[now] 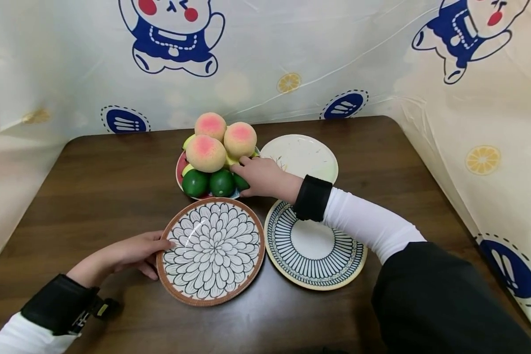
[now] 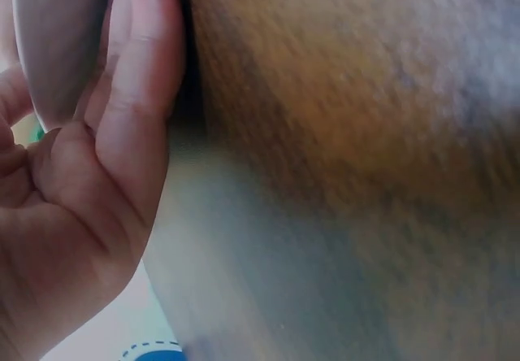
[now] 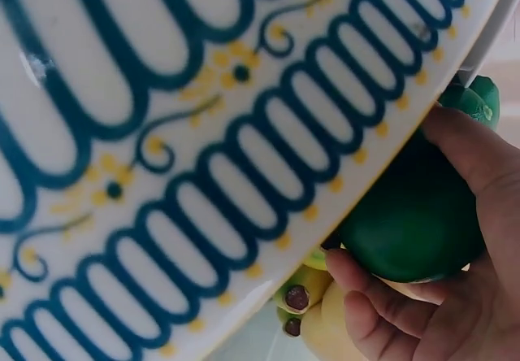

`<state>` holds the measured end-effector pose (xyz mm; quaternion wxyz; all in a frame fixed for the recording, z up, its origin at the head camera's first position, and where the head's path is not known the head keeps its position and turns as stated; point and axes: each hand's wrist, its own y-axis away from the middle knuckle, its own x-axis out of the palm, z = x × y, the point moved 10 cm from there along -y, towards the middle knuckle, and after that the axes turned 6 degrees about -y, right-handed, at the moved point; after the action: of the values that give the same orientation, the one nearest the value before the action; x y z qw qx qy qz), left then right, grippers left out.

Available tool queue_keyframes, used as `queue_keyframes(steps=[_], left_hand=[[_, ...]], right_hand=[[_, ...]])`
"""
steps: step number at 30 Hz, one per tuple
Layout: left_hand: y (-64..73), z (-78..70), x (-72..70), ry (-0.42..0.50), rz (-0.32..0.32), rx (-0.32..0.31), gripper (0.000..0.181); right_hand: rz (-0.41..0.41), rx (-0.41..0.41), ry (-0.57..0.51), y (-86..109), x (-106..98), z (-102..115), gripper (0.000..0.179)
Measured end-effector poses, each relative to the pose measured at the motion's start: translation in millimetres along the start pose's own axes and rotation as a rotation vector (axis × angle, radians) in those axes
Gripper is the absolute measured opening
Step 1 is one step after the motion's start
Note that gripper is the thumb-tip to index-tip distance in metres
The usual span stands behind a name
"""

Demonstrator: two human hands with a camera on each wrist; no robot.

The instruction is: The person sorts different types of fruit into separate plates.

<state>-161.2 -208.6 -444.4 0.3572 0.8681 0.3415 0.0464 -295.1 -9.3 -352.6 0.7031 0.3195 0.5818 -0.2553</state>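
At the left, my left hand (image 1: 134, 253) holds the brown-rimmed petal-patterned plate (image 1: 214, 253) by its edge, thumb on top and fingers underneath. In the left wrist view the plate's pale side (image 2: 61, 44) lies between thumb and fingers. My right hand (image 1: 265, 177) reaches to the right side of the fruit plate (image 1: 178, 169) and grips a dark green fruit (image 3: 414, 215). Two more green fruits (image 1: 222, 183) sit beside it at the front. Several peaches (image 1: 205, 153) are piled above them, over bananas (image 3: 296, 296) that are partly hidden.
A blue-striped plate (image 1: 314, 241) lies under my right forearm, right of the petal plate. Behind it stands a white plate (image 1: 309, 152), close to the fruit plate. All are on a brown wooden table (image 1: 93, 196), with a printed cloth (image 1: 265, 59) behind and at the right.
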Motion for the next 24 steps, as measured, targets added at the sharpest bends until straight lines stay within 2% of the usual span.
queue_keyframes(steps=[8, 16, 24], left_hand=[[1.9, 0.0, 0.9, -0.017, -0.001, 0.004, 0.056], [0.7, -1.2, 1.0, -0.022, -0.006, 0.009, 0.055], [1.2, 0.3, -2.2, -0.033, -0.020, -0.007, 0.056]], right_hand=[[-0.005, -0.002, -0.042, -1.9, 2.6, -2.4, 0.058], [0.015, 0.005, -0.190, 1.2, 5.9, -4.8, 0.056], [0.013, -0.021, -0.241, 6.7, 4.5, 0.1, 0.059]])
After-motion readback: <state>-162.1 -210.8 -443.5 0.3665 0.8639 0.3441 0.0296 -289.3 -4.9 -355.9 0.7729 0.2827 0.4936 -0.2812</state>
